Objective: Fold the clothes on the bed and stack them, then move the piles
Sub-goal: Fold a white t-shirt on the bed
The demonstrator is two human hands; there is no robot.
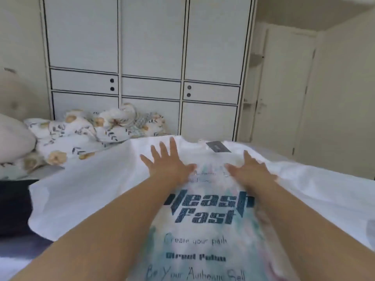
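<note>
Two bare forearms, left hand (166, 165) and right hand (250, 171) ringless.
</note>
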